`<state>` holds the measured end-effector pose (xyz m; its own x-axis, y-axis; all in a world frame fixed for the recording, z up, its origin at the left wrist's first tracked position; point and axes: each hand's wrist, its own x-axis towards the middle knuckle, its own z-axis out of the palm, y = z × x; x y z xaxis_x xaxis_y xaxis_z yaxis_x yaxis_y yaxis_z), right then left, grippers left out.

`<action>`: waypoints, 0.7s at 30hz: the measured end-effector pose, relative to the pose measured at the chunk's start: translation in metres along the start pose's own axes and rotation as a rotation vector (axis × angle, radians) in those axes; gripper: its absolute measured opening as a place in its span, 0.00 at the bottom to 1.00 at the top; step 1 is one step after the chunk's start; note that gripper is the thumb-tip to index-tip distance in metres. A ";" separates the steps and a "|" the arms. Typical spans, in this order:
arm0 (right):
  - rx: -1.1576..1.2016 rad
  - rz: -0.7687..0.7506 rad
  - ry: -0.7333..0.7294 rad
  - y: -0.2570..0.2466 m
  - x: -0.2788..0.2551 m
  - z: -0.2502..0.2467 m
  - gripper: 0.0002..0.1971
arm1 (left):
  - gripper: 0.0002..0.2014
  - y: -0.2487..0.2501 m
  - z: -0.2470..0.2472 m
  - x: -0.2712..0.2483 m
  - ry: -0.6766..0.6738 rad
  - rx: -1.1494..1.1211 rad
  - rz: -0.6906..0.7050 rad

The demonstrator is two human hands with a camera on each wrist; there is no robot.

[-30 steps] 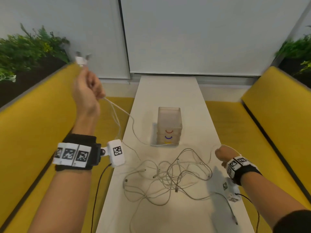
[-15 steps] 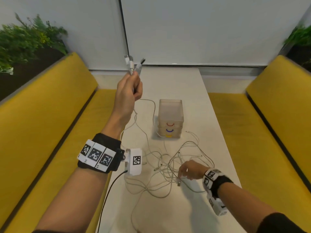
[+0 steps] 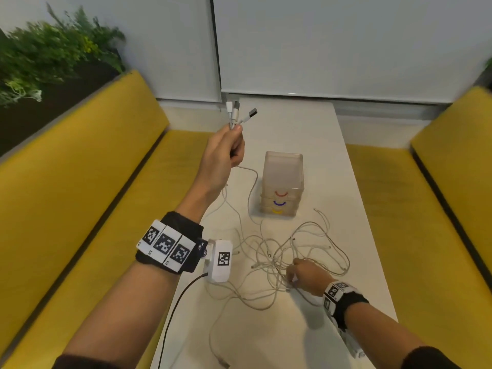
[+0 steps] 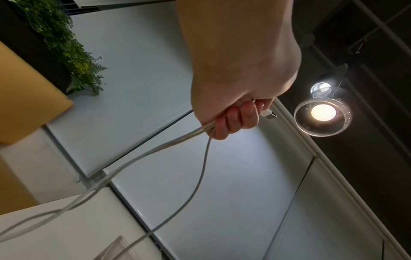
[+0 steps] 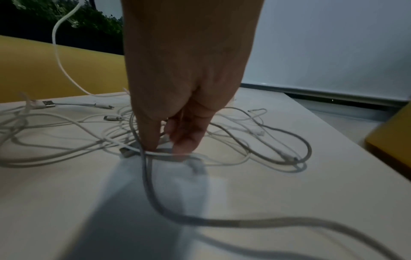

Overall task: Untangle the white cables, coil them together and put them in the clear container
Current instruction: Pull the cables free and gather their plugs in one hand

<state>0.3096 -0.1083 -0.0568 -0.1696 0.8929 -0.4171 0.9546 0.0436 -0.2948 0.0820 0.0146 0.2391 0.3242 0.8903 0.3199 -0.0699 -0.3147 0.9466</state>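
My left hand (image 3: pixel 235 134) is raised over the table's left side and grips three white cable ends (image 3: pixel 237 113), their USB plugs sticking up above the fist. In the left wrist view the curled fingers (image 4: pixel 235 119) hold the cables (image 4: pixel 155 151), which hang down toward the table. The rest of the white cables (image 3: pixel 279 257) lie in a loose tangle on the white table (image 3: pixel 292 336). My right hand (image 3: pixel 291 278) reaches down into the tangle; its fingertips (image 5: pixel 184 146) touch a cable beside a USB plug (image 5: pixel 128 152). The clear container (image 3: pixel 283 179) stands upright behind the tangle.
Yellow benches run along the left (image 3: pixel 80 209) and right (image 3: pixel 431 222) of the narrow table. A planter with green plants (image 3: pixel 53 54) sits behind the left bench. One cable end (image 3: pixel 223 363) trails toward the table's near edge.
My left hand swung in from over the left bench to above the table with the cable ends. My right hand moved from the table's right edge into the tangle.
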 end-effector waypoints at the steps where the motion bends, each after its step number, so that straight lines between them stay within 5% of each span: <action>1: -0.019 -0.016 0.018 0.002 -0.001 -0.002 0.10 | 0.15 -0.001 0.000 0.000 -0.002 0.000 -0.004; 10: -0.308 -0.214 0.423 0.008 -0.009 -0.078 0.15 | 0.15 -0.006 0.009 -0.004 -0.076 -0.081 -0.065; 17: -0.608 0.035 0.155 -0.026 -0.030 -0.155 0.32 | 0.14 0.014 0.016 -0.004 -0.090 -0.129 -0.029; 21: -0.246 0.025 0.302 -0.044 -0.036 -0.184 0.21 | 0.17 0.021 0.014 -0.005 -0.098 -0.148 -0.024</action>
<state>0.3189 -0.0600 0.1288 -0.1010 0.9851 -0.1392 0.9939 0.0938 -0.0571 0.0919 -0.0006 0.2573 0.4172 0.8585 0.2982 -0.1967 -0.2350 0.9519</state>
